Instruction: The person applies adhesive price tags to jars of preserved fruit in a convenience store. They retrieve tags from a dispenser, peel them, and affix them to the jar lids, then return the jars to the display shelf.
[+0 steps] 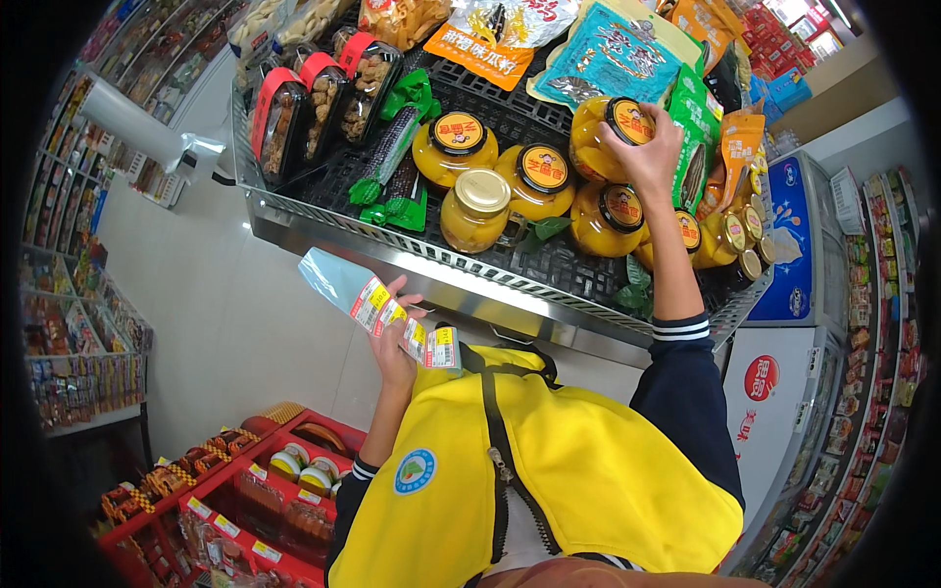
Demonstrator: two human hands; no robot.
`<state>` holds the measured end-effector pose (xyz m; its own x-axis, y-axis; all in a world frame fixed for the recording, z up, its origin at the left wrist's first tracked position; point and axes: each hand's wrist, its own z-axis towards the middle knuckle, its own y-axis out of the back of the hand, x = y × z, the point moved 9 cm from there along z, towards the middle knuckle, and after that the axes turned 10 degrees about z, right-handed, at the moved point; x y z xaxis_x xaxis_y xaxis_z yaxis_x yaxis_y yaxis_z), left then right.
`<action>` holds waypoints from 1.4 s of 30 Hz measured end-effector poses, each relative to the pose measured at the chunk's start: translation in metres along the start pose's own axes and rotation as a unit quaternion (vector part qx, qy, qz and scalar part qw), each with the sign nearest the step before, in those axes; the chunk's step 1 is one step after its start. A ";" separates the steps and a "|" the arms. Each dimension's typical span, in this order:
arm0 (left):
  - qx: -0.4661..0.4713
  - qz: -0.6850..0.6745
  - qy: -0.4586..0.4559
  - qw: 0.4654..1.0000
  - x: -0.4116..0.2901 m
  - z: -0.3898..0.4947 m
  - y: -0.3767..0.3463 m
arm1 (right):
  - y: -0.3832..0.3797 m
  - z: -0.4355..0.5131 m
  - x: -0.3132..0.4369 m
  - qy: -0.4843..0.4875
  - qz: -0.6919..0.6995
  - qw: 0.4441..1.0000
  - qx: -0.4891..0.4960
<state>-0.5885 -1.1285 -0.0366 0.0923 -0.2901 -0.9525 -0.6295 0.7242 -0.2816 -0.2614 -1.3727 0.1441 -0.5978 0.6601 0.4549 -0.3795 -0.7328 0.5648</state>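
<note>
My right hand (647,151) grips a glass jar of yellow fruit (590,140) by its black-rimmed lid; the jar is tilted above the display rack. My left hand (393,342) holds a pale blue backing strip (331,278) bearing several printed price labels (376,295), in front of the rack's near edge. More fruit jars with orange lids (544,170) stand in the rack, along with one with a gold lid (478,209). Left of them lie purple corn cobs in green-ended packs (393,147). Green leaves (550,228) show beside the jars.
The wire-edged rack (441,257) spans the front. It also holds black trays with red bands (312,103), a teal snack bag (614,55) and a green bag (691,140). A blue freezer (786,242) stands right, red shelving (242,507) lower left, a plastic film roll (132,121) upper left.
</note>
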 end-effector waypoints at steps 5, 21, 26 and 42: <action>-0.024 0.000 -0.013 1.000 0.001 0.000 0.009 | 0.010 -0.003 0.002 -0.076 0.028 0.996 0.035; 0.042 -0.008 -0.020 0.999 0.000 0.015 -0.003 | 0.001 -0.006 0.011 -0.135 -0.010 0.987 0.090; 0.051 0.001 -0.019 0.999 0.000 0.014 -0.010 | -0.015 -0.005 -0.017 -0.161 0.044 0.981 0.101; 0.053 -0.004 -0.030 0.998 -0.005 0.013 -0.017 | 0.036 0.003 0.009 -0.098 0.069 0.992 0.041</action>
<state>-0.5680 -1.1310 -0.0290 0.1449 -0.2595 -0.9548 -0.5431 0.7858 -0.2960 -0.2781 -1.3926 0.1708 -0.4876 0.5804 0.6522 -0.2407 -0.8074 0.5387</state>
